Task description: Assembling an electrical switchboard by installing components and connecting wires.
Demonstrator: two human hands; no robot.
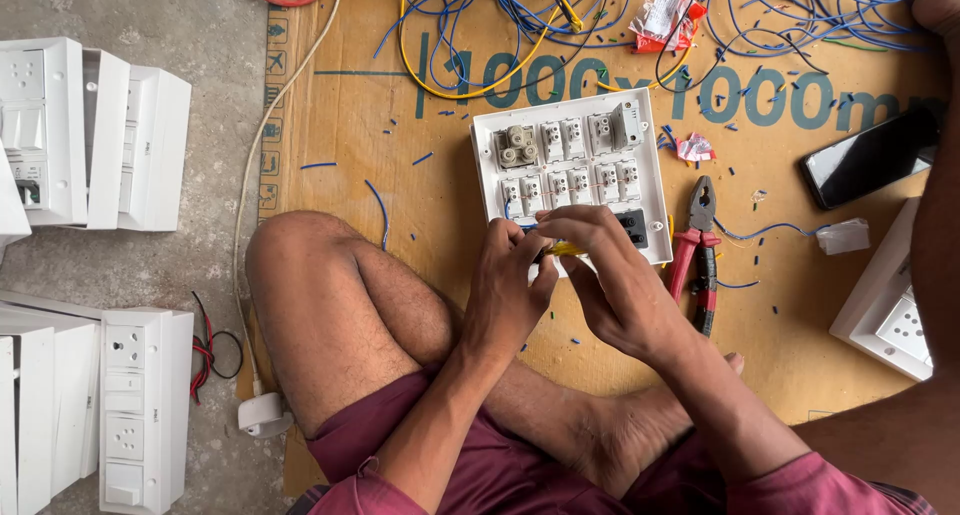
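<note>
1. Looking down from the head view, the person sits cross-legged on a brown cardboard sheet [380, 125], both hands meeting at the near edge of a white switch plate [655, 190] that lies back-side up.

2. The left hand [508, 293] comes in from 7 o'clock, its fingers curled narrow around the blunt end of a small yellow-handled tool [562, 248], which looks like a screwdriver, though most of it is hidden.

3. The right hand [610, 275] comes in from 5 o'clock, its fingers [580, 223] bent over the same tool from above and pinched close; whether they grip the tool or a thin wire I cannot tell.

4. The tool's long axis runs roughly 9 to 3 o'clock, along the plate's near edge, with the plate at 12 o'clock from both hands and touching the fingertips. Neither hand is clearly nearer; the right overlaps the plate more.

5. Red-handled pliers [697, 250] lie just beside the plate at 3 o'clock, nearer the right hand, long axis 12 to 6.

6. A black phone [865, 157] rests at 2 o'clock, well apart. Tangled blue and yellow wires [520, 25] spread at 12 o'clock.

7. White switch boxes [95, 135] stand at 9 o'clock on the grey floor, well apart from the hands.
</note>
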